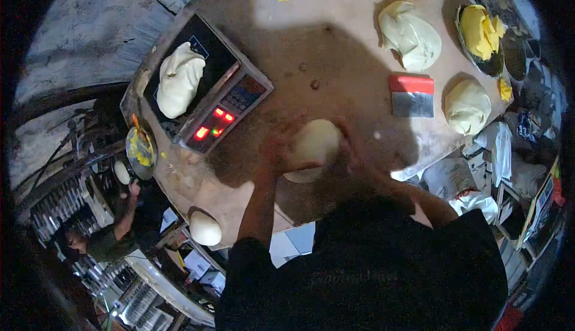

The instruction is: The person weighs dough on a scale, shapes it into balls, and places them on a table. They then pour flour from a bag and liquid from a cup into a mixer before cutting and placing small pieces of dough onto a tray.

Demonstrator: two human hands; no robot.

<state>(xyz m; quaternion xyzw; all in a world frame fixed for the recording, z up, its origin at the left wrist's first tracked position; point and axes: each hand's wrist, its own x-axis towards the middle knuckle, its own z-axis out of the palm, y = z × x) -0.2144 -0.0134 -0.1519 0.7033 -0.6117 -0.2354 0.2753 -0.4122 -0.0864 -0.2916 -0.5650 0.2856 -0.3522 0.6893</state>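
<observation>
A smooth, pale ball of dough (pixel 316 139) rests on the wooden table in front of my body. My left hand (pixel 280 156) wraps its left side, with fingers reaching across the near face. Against the right side presses my right hand (pixel 352 146), its fingers dark and partly blurred in the shadow. To the left, a digital scale (pixel 239 100) with lit red digits carries a lump of dough (pixel 181 81). A scraper with a red handle (pixel 412 96) lies flat to the right of my hands.
Larger dough lumps (pixel 411 35) (pixel 468 107) sit at right, beside a bowl of yellow fat (pixel 479 35). Another dough ball (pixel 205 228) is near the table's left edge. A yellow-smeared dish (pixel 141 146) stands at that edge. Beyond it, a co-worker's hand (pixel 133 188) is near a pale round piece.
</observation>
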